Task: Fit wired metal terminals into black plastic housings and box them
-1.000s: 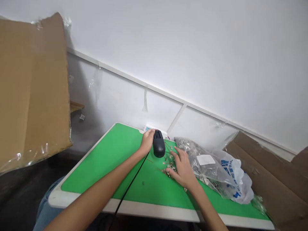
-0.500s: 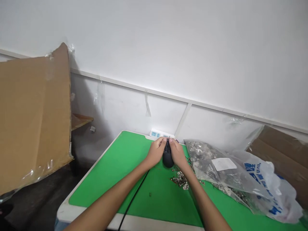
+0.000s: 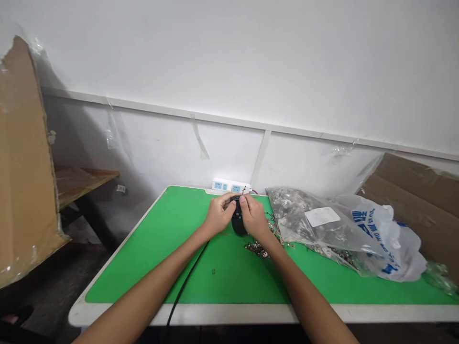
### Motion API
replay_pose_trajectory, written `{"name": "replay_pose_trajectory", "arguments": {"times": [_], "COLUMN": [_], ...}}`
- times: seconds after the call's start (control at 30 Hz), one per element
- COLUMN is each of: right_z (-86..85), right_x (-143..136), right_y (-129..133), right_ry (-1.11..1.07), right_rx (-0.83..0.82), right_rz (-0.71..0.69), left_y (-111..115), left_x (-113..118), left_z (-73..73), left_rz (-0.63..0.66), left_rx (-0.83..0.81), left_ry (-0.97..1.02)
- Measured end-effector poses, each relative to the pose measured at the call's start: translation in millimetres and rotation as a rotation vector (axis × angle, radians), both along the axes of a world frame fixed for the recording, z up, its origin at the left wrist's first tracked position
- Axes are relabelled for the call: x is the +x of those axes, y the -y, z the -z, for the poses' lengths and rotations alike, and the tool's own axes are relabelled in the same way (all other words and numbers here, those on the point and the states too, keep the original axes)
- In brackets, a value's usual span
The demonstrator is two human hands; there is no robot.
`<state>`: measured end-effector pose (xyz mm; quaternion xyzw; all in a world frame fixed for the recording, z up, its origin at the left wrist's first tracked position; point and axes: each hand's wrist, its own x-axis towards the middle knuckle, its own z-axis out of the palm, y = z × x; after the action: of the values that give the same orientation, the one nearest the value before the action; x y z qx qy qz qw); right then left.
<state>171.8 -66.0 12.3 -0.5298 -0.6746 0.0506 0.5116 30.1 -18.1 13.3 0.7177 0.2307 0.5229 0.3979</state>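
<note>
A black, rounded, mouse-shaped device (image 3: 239,225) is held just above the green table top, its kind not clear. My left hand (image 3: 219,212) grips its left side near the far end, thumb on top. On the opposite side, my right hand (image 3: 254,213) closes round it with the thumb pressed at the far end. Whatever lies between the fingertips is too small to make out. A black cable (image 3: 186,279) runs from under my left forearm over the table's front edge; where it joins is hidden. Small metal parts (image 3: 255,248) lie in a loose pile beside my right wrist.
A clear plastic bag of metal parts (image 3: 294,210) with a white label lies on the right, beside a white bag with blue print (image 3: 390,243). A power strip (image 3: 231,185) stands by the wall. Cardboard (image 3: 27,167) rises at left; another piece (image 3: 412,196) leans at right.
The view has swung right and levelled, so the table and bags sit further left. Both hands stay on the black device, whose far end now shows tilted differently between the thumbs.
</note>
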Motion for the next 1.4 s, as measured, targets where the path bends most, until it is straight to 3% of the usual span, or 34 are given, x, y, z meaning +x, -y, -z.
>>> {"name": "replay_pose_trajectory", "arguments": {"times": [0.37, 0.7, 1.03, 1.4], "right_z": [5.9, 10.7, 14.4, 15.1], "right_x": [-1, 2, 4, 0], "right_y": [-1, -2, -4, -1], "right_ry": [0.036, 0.047, -0.084, 0.009], "right_rx": [0.035, 0.145, 0.191, 0.265], "right_rz": [0.027, 0.028, -0.056, -0.049], "left_y": [-2, -2, 0, 0], "left_x": [1, 6, 4, 4], "left_z": [3.7, 3.8, 2.9, 7.9], "left_rz": [0.003, 0.116, 0.116, 0.102], "left_rx": [0.034, -0.009, 0.025, 0.105], "left_ry": [0.028, 0.117, 0.114, 0.153]}}
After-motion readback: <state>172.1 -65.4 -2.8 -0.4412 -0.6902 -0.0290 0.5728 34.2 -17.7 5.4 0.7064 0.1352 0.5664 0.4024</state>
